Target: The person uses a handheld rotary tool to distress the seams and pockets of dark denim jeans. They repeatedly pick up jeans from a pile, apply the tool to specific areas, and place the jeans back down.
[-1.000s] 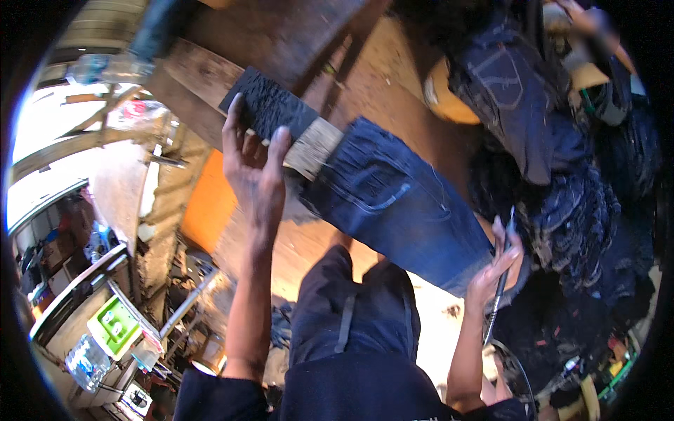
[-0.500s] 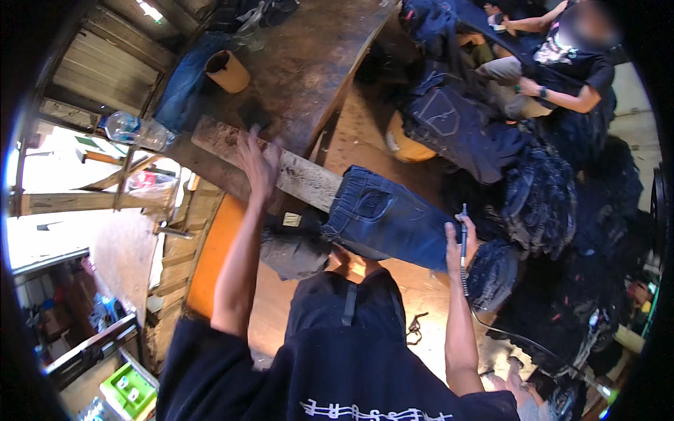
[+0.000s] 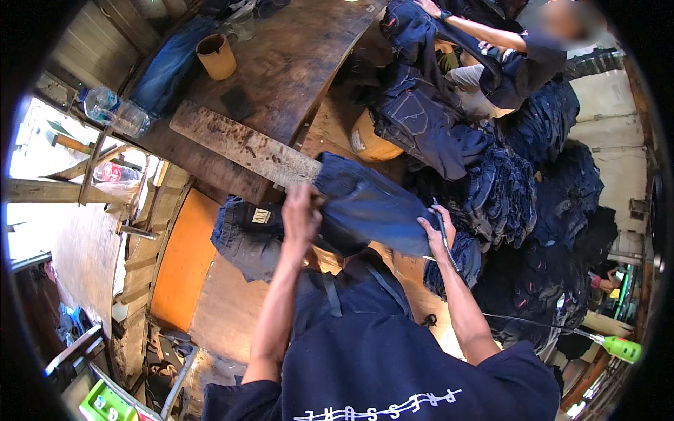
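A pair of dark blue jeans (image 3: 375, 207) is drawn over the end of a long, stained wooden board (image 3: 239, 144) that juts out from the table. My left hand (image 3: 302, 217) is at the near edge of the jeans by the board; motion smears its fingers. In my right hand (image 3: 441, 235), at the jeans' far-right end, is a slim pen-shaped rotary tool (image 3: 442, 228), its tip pointing up and away. A thin cable runs from it to a green motor (image 3: 621, 349) at the right.
A brown table (image 3: 281, 63) carries a cylindrical tan container (image 3: 216, 57) and a dark flat pad (image 3: 237, 103). Folded dark garments (image 3: 246, 235) lie left of my legs. Heaped denim (image 3: 502, 189) fills the right side, where another person (image 3: 491, 56) handles garments. Plastic bottles (image 3: 116, 112) lie far left.
My left hand has come from above the board down to the jeans' near edge. The jeans' visible face has changed: the pocket seen before no longer shows. The other person's arm now reaches farther left.
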### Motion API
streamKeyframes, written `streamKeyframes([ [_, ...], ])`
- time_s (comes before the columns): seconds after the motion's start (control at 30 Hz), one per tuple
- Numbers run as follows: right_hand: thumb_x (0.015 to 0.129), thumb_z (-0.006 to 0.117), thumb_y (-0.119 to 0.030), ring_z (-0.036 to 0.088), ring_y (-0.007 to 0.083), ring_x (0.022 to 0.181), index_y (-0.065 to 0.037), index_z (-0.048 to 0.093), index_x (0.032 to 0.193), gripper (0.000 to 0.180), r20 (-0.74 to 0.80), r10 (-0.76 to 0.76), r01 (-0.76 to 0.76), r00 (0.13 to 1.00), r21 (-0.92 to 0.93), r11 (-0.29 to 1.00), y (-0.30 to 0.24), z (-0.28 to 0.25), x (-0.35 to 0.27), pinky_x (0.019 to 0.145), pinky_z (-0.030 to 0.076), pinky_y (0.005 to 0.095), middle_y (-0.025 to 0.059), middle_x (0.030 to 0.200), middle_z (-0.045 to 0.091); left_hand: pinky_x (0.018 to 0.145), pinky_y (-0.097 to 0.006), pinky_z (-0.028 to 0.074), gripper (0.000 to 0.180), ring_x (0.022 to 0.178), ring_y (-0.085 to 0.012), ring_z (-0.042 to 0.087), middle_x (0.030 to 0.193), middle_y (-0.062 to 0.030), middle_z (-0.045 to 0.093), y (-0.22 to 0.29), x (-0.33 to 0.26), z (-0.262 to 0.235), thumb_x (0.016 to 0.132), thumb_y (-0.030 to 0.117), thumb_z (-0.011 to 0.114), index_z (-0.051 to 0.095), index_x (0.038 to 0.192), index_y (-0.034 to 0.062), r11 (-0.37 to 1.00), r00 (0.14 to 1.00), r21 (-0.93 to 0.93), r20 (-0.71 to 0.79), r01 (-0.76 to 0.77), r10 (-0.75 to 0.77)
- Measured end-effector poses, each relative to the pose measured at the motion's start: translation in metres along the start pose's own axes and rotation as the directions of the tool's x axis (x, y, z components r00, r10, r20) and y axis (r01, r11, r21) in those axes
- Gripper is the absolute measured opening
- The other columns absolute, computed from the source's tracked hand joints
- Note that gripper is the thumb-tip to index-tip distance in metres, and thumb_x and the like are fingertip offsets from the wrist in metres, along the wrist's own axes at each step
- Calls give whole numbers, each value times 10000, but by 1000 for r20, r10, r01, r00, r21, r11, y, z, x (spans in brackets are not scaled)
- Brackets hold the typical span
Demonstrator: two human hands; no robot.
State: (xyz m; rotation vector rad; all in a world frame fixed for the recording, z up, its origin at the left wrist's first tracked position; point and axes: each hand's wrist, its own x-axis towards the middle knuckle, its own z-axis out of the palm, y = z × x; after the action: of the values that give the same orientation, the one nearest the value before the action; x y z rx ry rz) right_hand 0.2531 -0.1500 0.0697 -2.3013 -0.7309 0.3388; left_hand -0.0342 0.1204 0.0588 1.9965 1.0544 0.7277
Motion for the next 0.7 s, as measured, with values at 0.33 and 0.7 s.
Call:
streamKeyframes([
  [0.33, 949, 855, -174, 719, 127, 989, -56, 699, 1282, 386, 122, -329, 276, 936, 325, 904, -37, 95, 82, 789, 614, 315, 84, 1144, 756, 1139, -564, 411, 508, 1341, -401, 577, 1421, -160, 627, 23, 42, 30, 860, 257, 857, 703, 1319, 105, 929, 969, 284, 1, -239, 249],
  [0.7, 1119, 624, -215, 775, 230, 1070, 41, 729, 1251, 308, 40, -319, 250, 947, 534, 808, 40, 24, 66, 990, 575, 360, 181, 1187, 798, 776, -477, 546, 322, 927, -361, 721, 926, -114, 729, 56, 74, 185, 855, 384, 862, 783, 956, 88, 929, 785, -58, 517, -365, 341],
])
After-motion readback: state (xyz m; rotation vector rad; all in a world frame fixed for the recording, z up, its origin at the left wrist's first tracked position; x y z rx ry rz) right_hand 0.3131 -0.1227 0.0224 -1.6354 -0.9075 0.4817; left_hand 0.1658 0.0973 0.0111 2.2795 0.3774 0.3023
